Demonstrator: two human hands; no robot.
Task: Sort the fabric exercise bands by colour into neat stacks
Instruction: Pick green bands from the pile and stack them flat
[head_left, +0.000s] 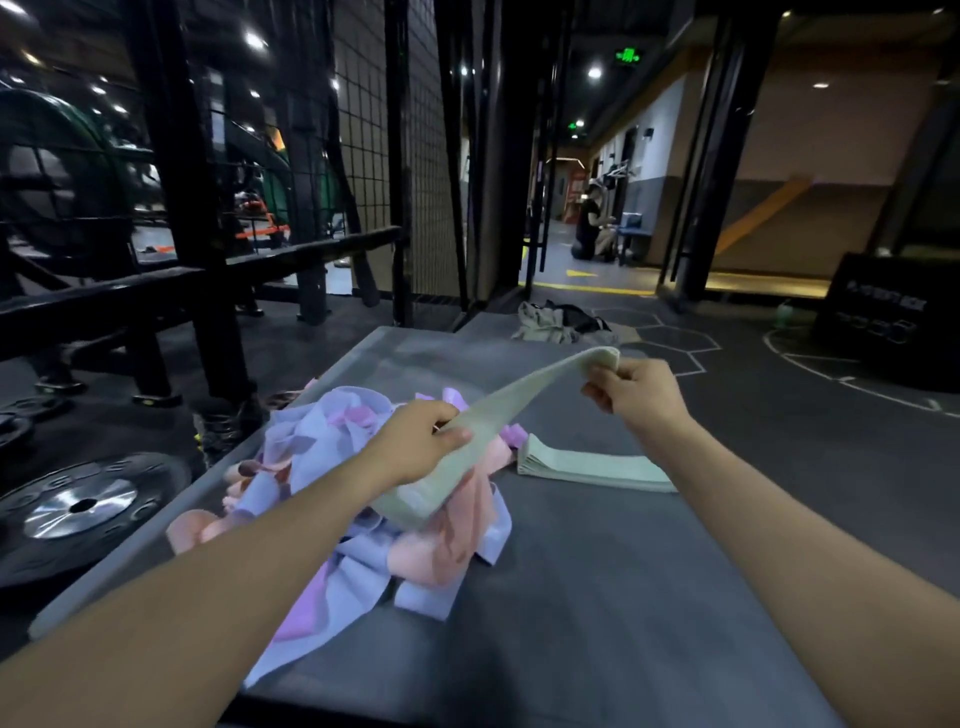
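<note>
In front of you a grey padded platform carries everything. On its left half lies a tumbled heap of lilac and pink bands, some trailing toward the near left edge. Further back, right of the heap's far end, you see a neat stack of pale green bands lying flat (its folded ends face left). The heap and the stack sit just beside each other; whether they touch is unclear.

Held band pale green; stack pale green; pile lilac, pink; platform grey.
</note>
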